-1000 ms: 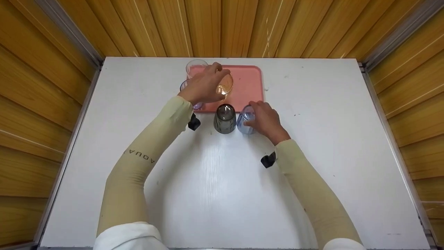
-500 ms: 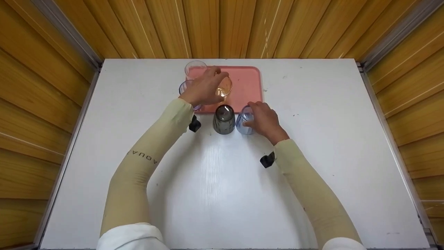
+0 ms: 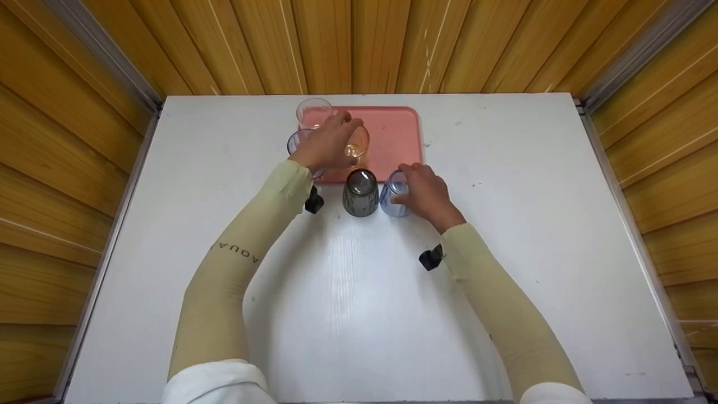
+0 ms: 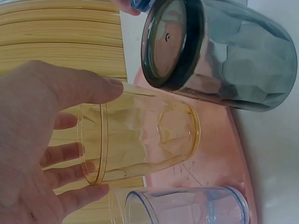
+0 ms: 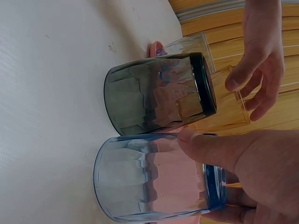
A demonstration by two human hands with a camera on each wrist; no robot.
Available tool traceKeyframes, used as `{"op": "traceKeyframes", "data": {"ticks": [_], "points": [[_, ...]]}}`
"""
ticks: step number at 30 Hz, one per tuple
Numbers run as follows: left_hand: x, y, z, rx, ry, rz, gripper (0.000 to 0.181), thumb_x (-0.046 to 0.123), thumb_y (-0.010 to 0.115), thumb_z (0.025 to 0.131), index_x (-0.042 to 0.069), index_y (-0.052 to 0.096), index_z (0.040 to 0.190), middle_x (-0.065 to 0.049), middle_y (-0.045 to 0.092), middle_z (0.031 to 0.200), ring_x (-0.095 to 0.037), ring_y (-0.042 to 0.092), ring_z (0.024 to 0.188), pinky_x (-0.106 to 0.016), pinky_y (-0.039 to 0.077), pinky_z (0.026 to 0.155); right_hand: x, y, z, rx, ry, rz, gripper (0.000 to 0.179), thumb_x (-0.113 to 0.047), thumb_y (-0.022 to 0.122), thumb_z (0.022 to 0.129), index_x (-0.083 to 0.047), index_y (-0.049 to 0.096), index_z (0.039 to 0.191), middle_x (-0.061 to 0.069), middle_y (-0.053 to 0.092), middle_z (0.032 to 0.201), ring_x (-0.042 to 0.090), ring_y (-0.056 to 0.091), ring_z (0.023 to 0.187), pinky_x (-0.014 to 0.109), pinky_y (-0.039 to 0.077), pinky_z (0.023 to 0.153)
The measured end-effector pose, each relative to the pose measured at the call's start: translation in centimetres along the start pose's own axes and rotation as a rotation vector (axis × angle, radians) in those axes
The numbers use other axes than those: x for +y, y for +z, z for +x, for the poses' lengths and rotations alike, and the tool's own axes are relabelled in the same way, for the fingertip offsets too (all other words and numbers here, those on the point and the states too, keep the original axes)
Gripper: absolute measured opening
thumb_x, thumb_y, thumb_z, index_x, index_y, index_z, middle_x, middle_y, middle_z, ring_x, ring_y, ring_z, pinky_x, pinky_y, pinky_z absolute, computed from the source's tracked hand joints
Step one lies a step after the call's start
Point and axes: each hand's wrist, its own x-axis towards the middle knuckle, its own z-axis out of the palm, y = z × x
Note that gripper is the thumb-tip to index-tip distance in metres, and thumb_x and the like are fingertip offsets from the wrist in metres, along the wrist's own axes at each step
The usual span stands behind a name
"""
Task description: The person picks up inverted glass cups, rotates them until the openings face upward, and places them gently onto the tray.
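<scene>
On the pink tray [image 3: 401, 129], an upright amber glass [image 4: 140, 135] stands with its mouth up. My left hand [image 3: 328, 143] holds it near the rim, thumb on one side and fingers on the other. In front of the tray a blue-tinted glass [image 5: 154, 179] stands upside down on the table, and my right hand [image 3: 427, 193] grips it near its base. Close beside it, a smoky grey glass [image 3: 360, 193] is also upside down, untouched by either hand. The left hand partly hides a blue-rimmed glass [image 4: 187, 205] on the tray.
A clear glass [image 3: 314, 112] stands upright at the tray's far left corner. The white table [image 3: 533, 224] is bounded by wood-panelled walls [image 3: 376, 45] at the back and sides. A black wrist camera [image 3: 431, 258] sits under each forearm.
My left hand and the amber glass have shifted very slightly left, while the left forearm has swung a little right. The right hand stays on the blue glass.
</scene>
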Motion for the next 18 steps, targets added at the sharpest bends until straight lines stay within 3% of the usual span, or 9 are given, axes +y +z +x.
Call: {"op": "traceKeyframes", "data": {"ticks": [10, 18], "points": [[-0.12, 0.29, 0.18, -0.024, -0.042, -0.013, 0.077, 0.033, 0.075, 0.083, 0.036, 0.035, 0.148, -0.001, 0.028, 0.155, -0.024, 0.034, 0.141, -0.051, 0.044, 0.106, -0.10, 0.04, 0.01, -0.002, 0.009, 0.007, 0.077, -0.023, 0.079, 0.080, -0.013, 0.040, 0.146, 0.012, 0.049, 0.139, 0.031, 0.047, 0.128, 0.048, 0.043, 0.108], [-0.32, 0.63, 0.45, -0.013, -0.002, 0.017, 0.078, 0.035, 0.077, 0.081, 0.030, 0.037, 0.148, -0.004, 0.032, 0.153, -0.025, 0.038, 0.137, -0.048, 0.044, 0.107, 0.01, -0.01, 0.07, 0.001, -0.013, -0.027, 0.076, -0.024, 0.080, 0.079, -0.011, 0.042, 0.143, 0.014, 0.051, 0.136, 0.031, 0.050, 0.125, 0.047, 0.045, 0.106]]}}
